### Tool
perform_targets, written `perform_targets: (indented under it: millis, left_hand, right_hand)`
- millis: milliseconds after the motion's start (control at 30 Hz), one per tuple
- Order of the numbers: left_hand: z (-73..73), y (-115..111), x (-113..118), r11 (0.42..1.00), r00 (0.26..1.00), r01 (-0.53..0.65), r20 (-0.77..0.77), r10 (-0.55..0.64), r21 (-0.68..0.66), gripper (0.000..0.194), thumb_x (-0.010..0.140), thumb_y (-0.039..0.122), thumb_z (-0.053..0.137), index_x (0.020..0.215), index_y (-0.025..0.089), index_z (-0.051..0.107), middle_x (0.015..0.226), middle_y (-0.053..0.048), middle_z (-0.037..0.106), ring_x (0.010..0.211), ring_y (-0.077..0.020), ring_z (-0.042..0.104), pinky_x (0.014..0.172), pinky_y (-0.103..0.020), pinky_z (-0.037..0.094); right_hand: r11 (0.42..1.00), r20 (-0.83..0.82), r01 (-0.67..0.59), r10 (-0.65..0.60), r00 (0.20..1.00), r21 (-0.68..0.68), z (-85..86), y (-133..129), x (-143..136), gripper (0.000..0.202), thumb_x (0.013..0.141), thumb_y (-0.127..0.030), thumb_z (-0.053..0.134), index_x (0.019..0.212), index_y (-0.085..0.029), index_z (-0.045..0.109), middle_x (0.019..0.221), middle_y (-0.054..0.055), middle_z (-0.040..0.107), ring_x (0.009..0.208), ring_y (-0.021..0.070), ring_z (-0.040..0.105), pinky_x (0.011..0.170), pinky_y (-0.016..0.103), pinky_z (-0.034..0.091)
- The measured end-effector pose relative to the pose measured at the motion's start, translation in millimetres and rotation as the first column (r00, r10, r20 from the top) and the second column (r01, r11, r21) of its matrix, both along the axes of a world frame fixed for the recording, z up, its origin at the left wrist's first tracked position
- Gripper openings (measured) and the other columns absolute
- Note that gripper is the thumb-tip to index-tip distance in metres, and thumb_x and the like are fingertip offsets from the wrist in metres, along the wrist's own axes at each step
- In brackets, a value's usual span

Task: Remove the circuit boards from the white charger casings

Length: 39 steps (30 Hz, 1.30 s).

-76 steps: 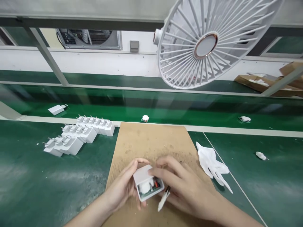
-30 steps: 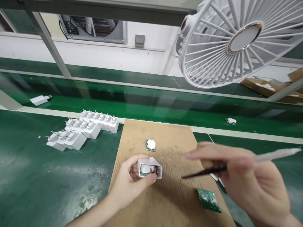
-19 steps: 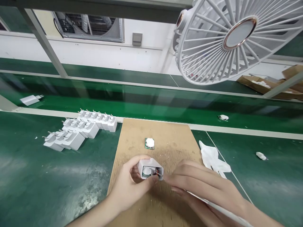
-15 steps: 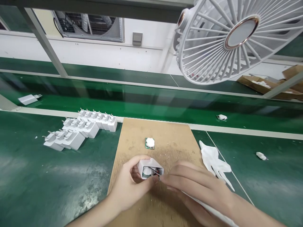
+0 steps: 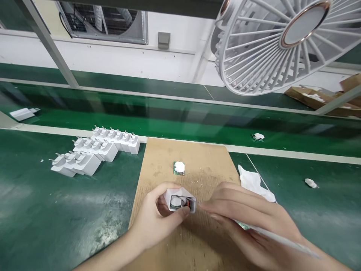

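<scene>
A white plastic housing point(image 5: 180, 192), its open end facing me, sits in my left hand point(image 5: 158, 214), whose thumb presses on the lower edge. White filler, dark parts and a red part show inside it. My right hand point(image 5: 248, 218) is just right of the opening, pinching a thin, pale, long tool point(image 5: 284, 239) that runs back under the palm; its tip is near the housing's right edge. Beyond the housing, a small green circuit board with a white blob point(image 5: 179, 167) lies on the brown board point(image 5: 160, 152).
Several white plug housings point(image 5: 96, 150) stand in rows at left. Another plug point(image 5: 23, 114) lies farther left. A white glove point(image 5: 252, 180) is beside my right hand. Small white pieces point(image 5: 311, 183) lie at right. A white fan point(image 5: 254, 56) hangs above right.
My right hand has moved right, away from the housing's opening, and now covers more of the glove. My left hand keeps its grip. The camera view has shifted slightly.
</scene>
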<state>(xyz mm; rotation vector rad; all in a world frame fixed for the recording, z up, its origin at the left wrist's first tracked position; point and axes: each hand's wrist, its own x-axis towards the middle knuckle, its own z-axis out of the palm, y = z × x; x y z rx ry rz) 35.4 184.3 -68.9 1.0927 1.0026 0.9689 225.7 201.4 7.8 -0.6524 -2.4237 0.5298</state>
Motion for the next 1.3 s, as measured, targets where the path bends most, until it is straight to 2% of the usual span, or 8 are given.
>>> perform_targets:
  millis: [267,433,633,800,933,1000,1200,1300]
  left_hand:
    - [-1.2,-2.2,-1.2,0.999,0.998,0.035,-0.050,-0.036,-0.018,0.029,0.073,0.029,0.072,0.097,0.019,0.059,0.090,-0.007,0.069,0.081,-0.0211,0.063,0.072,-0.032,0.047]
    - [-0.2,-1.7,0.5,0.999,0.993,0.019,-0.119,-0.022,-0.032,0.031,0.069,0.029,0.074,0.095,0.018,0.060,0.091,-0.008,0.069,0.082,-0.0221,0.063,0.074,-0.033,0.048]
    - [-1.4,-1.5,1.5,1.000,0.996,0.024,-0.085,-0.025,-0.009,0.027,0.071,0.024,0.072,0.094,0.018,0.060,0.083,-0.005,0.069,0.078,-0.0195,0.063,0.070,-0.029,0.048]
    - [1.1,-0.4,0.6,1.000,0.999,0.007,-0.046,-0.008,-0.007,0.026,0.070,0.025,0.073,0.093,0.019,0.061,0.081,-0.005,0.070,0.077,-0.0189,0.063,0.070,-0.029,0.048]
    - [2.3,1.2,-0.2,0.999,1.000,-0.021,-0.011,0.021,-0.032,0.025,0.071,0.024,0.071,0.092,0.018,0.060,0.085,-0.006,0.070,0.079,-0.0189,0.063,0.070,-0.029,0.048]
    - [1.3,1.3,-0.5,0.999,1.000,-0.026,-0.013,0.026,-0.039,0.027,0.071,0.025,0.072,0.093,0.018,0.059,0.085,-0.006,0.069,0.079,-0.0189,0.063,0.070,-0.029,0.047]
    - [0.1,-2.4,2.1,1.000,1.000,0.022,-0.003,-0.022,-0.020,0.027,0.070,0.026,0.074,0.092,0.018,0.060,0.080,-0.004,0.067,0.078,-0.0181,0.060,0.071,-0.029,0.046]
    - [2.8,-1.8,1.4,1.000,1.000,0.021,0.006,-0.021,-0.022,0.026,0.070,0.023,0.073,0.092,0.017,0.060,0.080,-0.004,0.067,0.075,-0.0168,0.060,0.069,-0.028,0.046]
  right_hand:
    - [0.998,0.104,-0.065,0.063,0.993,0.016,-0.7,-1.7,5.8,0.029,0.092,-0.003,0.042,0.117,-0.014,0.052,0.088,0.009,0.064,0.079,0.0169,0.058,0.065,0.029,0.051]
    - [0.996,0.228,-0.030,0.011,0.974,0.082,3.9,-1.6,-0.9,0.027,0.091,-0.003,0.035,0.100,-0.013,0.058,0.081,0.009,0.063,0.071,0.0175,0.057,0.061,0.029,0.051]
    - [0.974,0.202,-0.044,-0.002,0.979,0.224,-3.3,-1.5,-6.6,0.033,0.090,-0.001,0.027,0.093,-0.010,0.059,0.070,0.008,0.060,0.064,0.0180,0.055,0.055,0.030,0.048]
    - [0.995,0.204,-0.044,0.025,0.979,0.089,-2.9,-3.1,3.7,0.029,0.088,-0.002,0.036,0.106,-0.014,0.055,0.080,0.008,0.061,0.066,0.0163,0.053,0.058,0.029,0.049]
    - [0.994,0.189,-0.082,0.067,0.980,0.072,-7.2,-4.0,12.1,0.035,0.086,0.000,0.040,0.118,-0.012,0.051,0.088,0.010,0.060,0.079,0.0200,0.055,0.067,0.033,0.050]
    - [0.994,0.203,-0.086,0.072,0.977,0.062,-6.5,-3.1,10.5,0.035,0.086,0.001,0.041,0.117,-0.011,0.052,0.089,0.011,0.061,0.080,0.0203,0.055,0.070,0.034,0.050]
    - [0.992,0.222,-0.077,0.054,0.974,0.095,1.8,0.0,-5.7,0.029,0.090,-0.002,0.036,0.108,-0.011,0.056,0.079,0.009,0.061,0.067,0.0166,0.053,0.059,0.029,0.049]
    - [0.992,0.169,-0.066,0.048,0.984,0.107,4.1,-1.4,-2.1,0.024,0.089,-0.002,0.040,0.105,-0.013,0.055,0.077,0.007,0.059,0.068,0.0166,0.053,0.060,0.029,0.049]
